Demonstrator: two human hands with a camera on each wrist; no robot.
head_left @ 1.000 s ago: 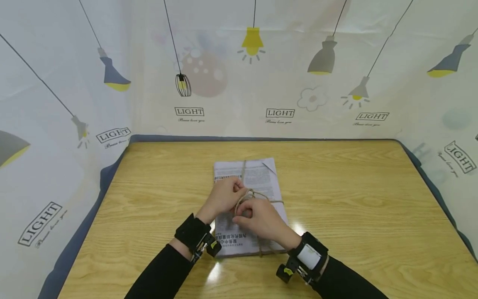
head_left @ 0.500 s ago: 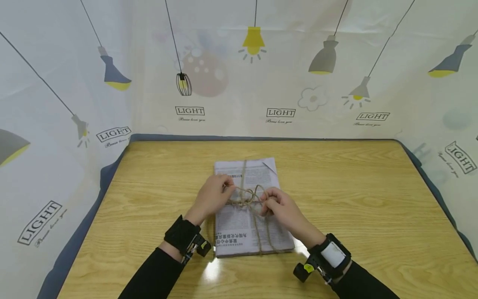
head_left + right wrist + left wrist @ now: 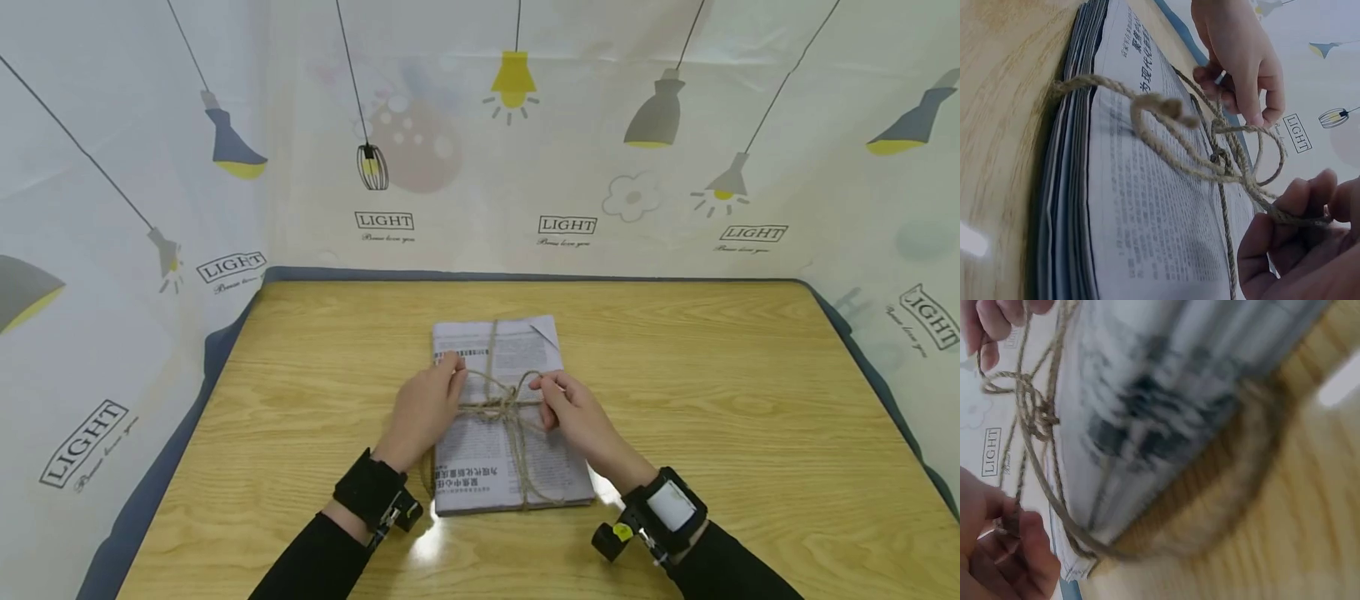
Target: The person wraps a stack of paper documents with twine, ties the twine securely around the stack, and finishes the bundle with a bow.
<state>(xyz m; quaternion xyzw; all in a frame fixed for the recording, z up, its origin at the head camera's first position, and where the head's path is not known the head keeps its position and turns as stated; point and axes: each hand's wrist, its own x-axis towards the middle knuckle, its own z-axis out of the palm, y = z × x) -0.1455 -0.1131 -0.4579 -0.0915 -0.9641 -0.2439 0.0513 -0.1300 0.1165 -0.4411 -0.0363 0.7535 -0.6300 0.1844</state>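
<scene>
A stack of newspapers lies flat, with brown twine running round it both ways. Near the middle of the top sheet the strands cross in a loose knot with loops. At the left of the knot my left hand pinches one strand between thumb and fingers. My right hand pinches a loop on the other side, its fingers curled, as the right wrist view shows. A loose twine end lies over the near part of the stack; another strand hangs blurred past the stack's left edge.
The stack stands on a wood-grain table. A white cloth printed with lamps rises at the back and both sides, with a blue-grey border along the table's edge.
My hands were close together over the twine a second ago and have since moved apart to either side. The loops have drawn in to a smaller knot at the middle.
</scene>
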